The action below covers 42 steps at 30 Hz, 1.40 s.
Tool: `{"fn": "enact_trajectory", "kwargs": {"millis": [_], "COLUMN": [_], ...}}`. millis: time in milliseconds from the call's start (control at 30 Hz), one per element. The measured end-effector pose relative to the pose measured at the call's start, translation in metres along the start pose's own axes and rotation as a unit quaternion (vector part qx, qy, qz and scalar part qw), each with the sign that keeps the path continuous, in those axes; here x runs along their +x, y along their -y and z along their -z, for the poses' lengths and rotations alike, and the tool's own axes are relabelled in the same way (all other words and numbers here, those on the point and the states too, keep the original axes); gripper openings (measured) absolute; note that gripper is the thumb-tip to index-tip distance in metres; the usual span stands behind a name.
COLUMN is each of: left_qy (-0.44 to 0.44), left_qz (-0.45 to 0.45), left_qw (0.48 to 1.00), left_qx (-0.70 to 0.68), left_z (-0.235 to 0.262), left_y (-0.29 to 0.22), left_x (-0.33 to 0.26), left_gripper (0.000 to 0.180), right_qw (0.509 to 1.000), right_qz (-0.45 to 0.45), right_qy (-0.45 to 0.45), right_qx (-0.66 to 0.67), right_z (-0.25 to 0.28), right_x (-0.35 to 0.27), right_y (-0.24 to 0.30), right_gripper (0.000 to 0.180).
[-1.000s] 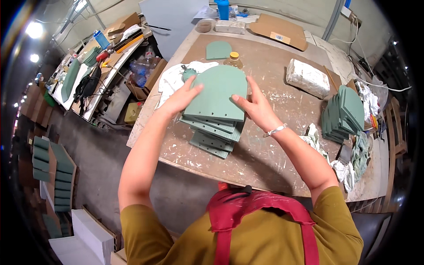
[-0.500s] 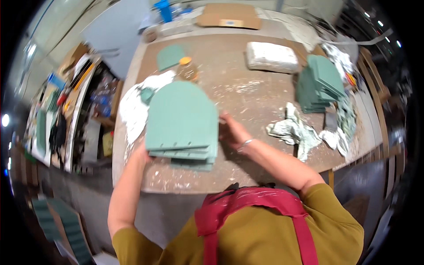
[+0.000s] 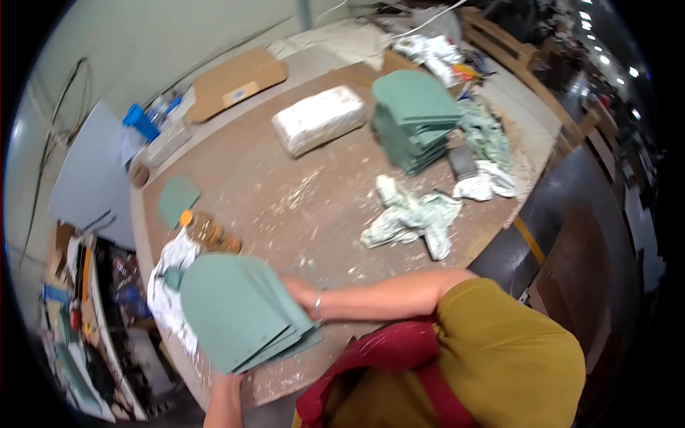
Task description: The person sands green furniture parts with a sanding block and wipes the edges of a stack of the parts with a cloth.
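A stack of green arch-topped panels, slightly fanned, is at the table's near left, with small holes along its straight edge. My left hand grips its near edge from below, the fingers mostly hidden under the panels. Against the stack's right side is my right hand, closed at the edge with fingertips out of sight. Whether the stack rests on the table or is slightly raised, I cannot tell. Just beyond it lies a bottle with an orange cap. A white cloth is left of the panels.
Another pile of green panels stands at the far right, beside a white wrapped bundle. A stained rag lies on the brown tabletop. One green piece sits at the left, and flat cardboard at the back.
My view has swung to the right, so the table and panels appear farther left and lower. Both hands stay at the stack; the right one now sits closer against its side.
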<state>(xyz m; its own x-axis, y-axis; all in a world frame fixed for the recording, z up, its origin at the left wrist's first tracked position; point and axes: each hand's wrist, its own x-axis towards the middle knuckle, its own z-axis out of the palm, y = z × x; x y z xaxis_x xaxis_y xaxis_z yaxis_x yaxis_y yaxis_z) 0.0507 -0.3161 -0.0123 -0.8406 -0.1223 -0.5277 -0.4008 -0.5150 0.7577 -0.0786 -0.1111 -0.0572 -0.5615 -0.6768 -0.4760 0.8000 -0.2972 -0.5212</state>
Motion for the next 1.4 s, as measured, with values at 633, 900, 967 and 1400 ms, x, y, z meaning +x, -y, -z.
{"fn": "enact_trajectory", "kwargs": {"millis": [633,900,967,1400], "left_qy": [0.052,0.068,0.080,0.127], "left_qz": [0.091,0.046,0.023,-0.239], "left_qw": [0.982,0.985,0.985,0.939], "left_qx": [0.158,0.152,0.150,0.212], "left_z": [-0.104,-0.109,-0.115,-0.158], "left_y": [0.019,0.019,0.020,0.035], "left_x": [0.004,0.022,0.036,0.133], "left_gripper": [0.060,0.066,0.068,0.080], "right_qw": [0.996,0.994,0.994,0.897], "right_qz": [-0.043,-0.030,-0.021,0.399], "right_qy": [-0.008,-0.008,-0.008,-0.056], "right_qx": [-0.082,-0.100,-0.104,-0.180], "right_z": [0.072,0.043,0.067,0.090], "right_x": [-0.059,-0.073,-0.059,-0.073], "right_y": [0.041,0.066,0.056,0.145], "right_gripper": [0.057,0.058,0.058,0.060]}}
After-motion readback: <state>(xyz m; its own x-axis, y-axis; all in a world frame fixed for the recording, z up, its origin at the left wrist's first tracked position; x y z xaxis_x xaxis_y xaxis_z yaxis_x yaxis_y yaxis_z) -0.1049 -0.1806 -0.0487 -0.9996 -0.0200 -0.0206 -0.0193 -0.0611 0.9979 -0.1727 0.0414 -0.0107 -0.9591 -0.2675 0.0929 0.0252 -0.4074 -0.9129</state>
